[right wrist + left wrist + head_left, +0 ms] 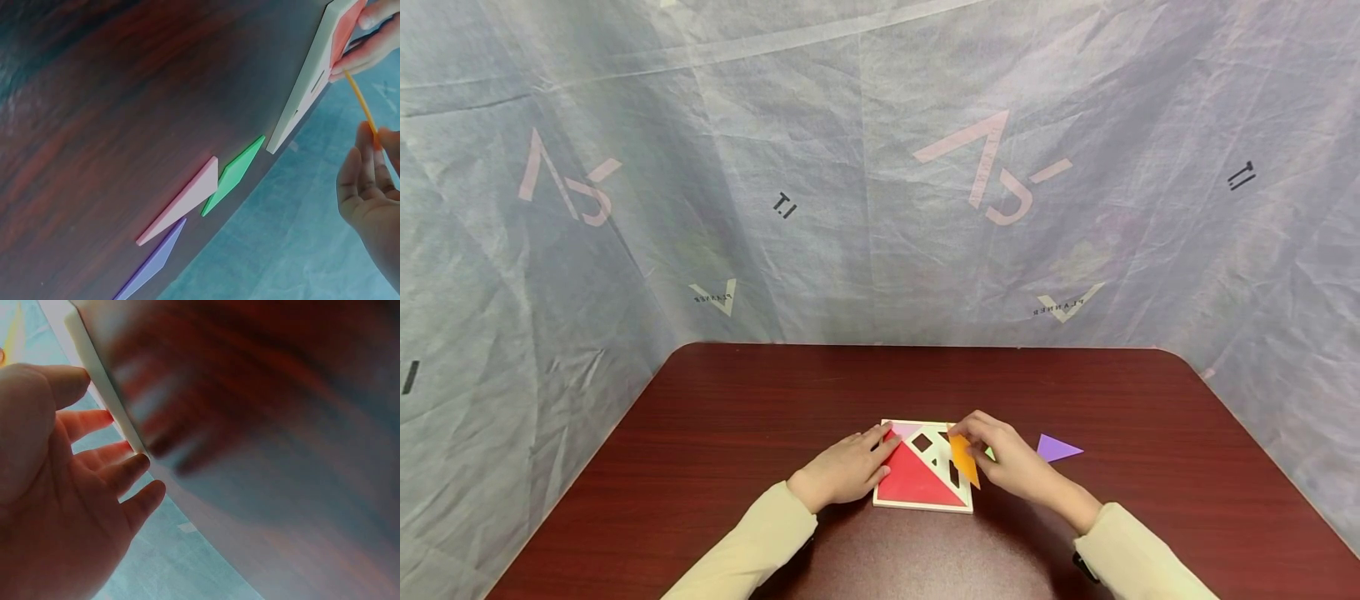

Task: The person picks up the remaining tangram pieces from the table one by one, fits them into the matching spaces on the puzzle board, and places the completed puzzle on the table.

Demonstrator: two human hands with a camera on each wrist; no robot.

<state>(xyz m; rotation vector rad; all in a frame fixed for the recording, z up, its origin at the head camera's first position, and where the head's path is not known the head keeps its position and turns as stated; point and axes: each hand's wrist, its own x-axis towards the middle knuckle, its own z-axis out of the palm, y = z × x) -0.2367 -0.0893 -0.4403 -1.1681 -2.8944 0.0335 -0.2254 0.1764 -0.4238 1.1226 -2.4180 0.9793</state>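
A white tangram board (922, 506) lies on the table with a large red triangle (917, 479) and a pink piece (906, 430) in it. Dark cut-outs show on its right part. My left hand (847, 469) rests on the board's left side, fingers extended over the red and pink pieces; the left wrist view has these fingers along the board's pale edge (100, 369). Between thumb and fingers my right hand (1006, 454) pinches an orange tangram piece (964, 461), tilted over the board's right side. From the right wrist it appears edge-on as a thin orange strip (360, 103).
Right of the board lie a purple triangle (1057, 448), a green parallelogram (234, 177) and a pink triangle (184, 199); the right hand hides the pink triangle in the head view. The dark red table (760, 392) ends at a grey cloth backdrop (865, 250).
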